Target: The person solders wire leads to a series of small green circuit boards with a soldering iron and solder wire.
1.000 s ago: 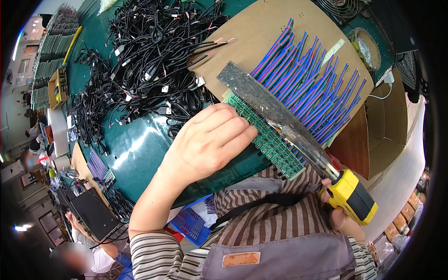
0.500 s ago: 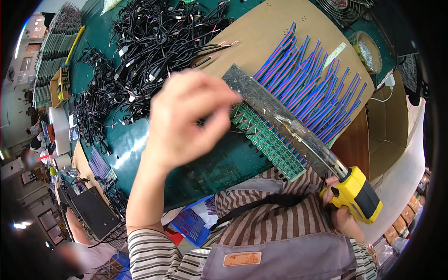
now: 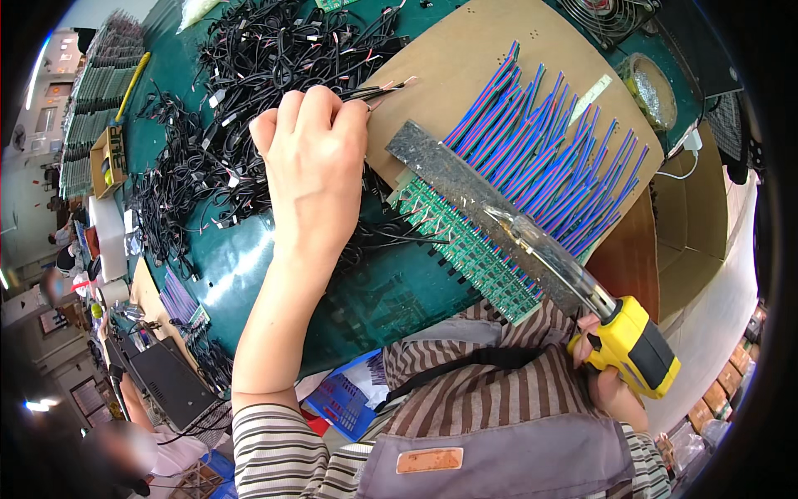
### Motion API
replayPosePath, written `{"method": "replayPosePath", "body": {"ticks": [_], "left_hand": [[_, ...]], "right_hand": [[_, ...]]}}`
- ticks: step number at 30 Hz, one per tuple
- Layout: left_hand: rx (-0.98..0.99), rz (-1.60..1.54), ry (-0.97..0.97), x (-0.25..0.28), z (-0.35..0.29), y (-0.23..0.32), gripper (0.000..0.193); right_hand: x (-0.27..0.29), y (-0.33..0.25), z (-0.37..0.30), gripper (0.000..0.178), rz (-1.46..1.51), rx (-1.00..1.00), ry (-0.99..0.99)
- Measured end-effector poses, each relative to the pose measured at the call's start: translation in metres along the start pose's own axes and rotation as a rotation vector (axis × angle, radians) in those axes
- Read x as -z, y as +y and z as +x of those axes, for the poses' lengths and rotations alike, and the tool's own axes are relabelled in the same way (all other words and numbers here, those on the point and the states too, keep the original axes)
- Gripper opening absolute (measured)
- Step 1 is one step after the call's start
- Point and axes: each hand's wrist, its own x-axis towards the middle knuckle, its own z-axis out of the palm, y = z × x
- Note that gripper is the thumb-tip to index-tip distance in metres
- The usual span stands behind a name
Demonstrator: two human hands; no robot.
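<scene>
My left hand is over the heap of thin black cables, its fingers curled down among them. The fingertips are hidden, so I cannot tell what they grip. Beside it, several cable ends with stripped tips lie on the cardboard. My right hand is wrapped round the yellow and black handle of a soldering gun. The gun's metal shaft lies along a dark flat bar. The bar rests across a row of green circuit boards; a few black cables reach the boards' left part.
Blue, red and black ribbon wires fan out over a brown cardboard sheet beyond the bar. A roll of wire and a fan stand at the far right. Stacked boards line the left. Another person works at lower left.
My left hand has moved left and away from the boards to the cable heap, turning its back up. Black cables now show at the boards' left part. The soldering gun has barely shifted.
</scene>
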Motion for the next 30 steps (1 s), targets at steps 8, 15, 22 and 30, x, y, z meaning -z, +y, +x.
{"method": "replayPosePath", "body": {"ticks": [8, 15, 22, 30], "left_hand": [[0.139, -0.550, -0.124, 0.032, -0.011, 0.010, 0.008], [-0.091, -0.539, -0.230, 0.046, -0.039, 0.051, 0.022], [0.274, -0.842, -0.126, 0.059, -0.057, 0.070, 0.024], [0.336, -1.135, -0.127, 0.065, -0.071, 0.079, 0.019]], "right_hand": [[0.002, 0.003, -0.008, 0.046, 0.031, -0.049, 0.025], [0.008, -0.002, -0.007, 0.041, -0.104, -0.009, -0.024], [0.006, -0.050, 0.028, 0.035, -0.221, -0.066, -0.312], [-0.078, -0.058, 0.066, 0.036, 0.170, -0.036, -0.184]]}}
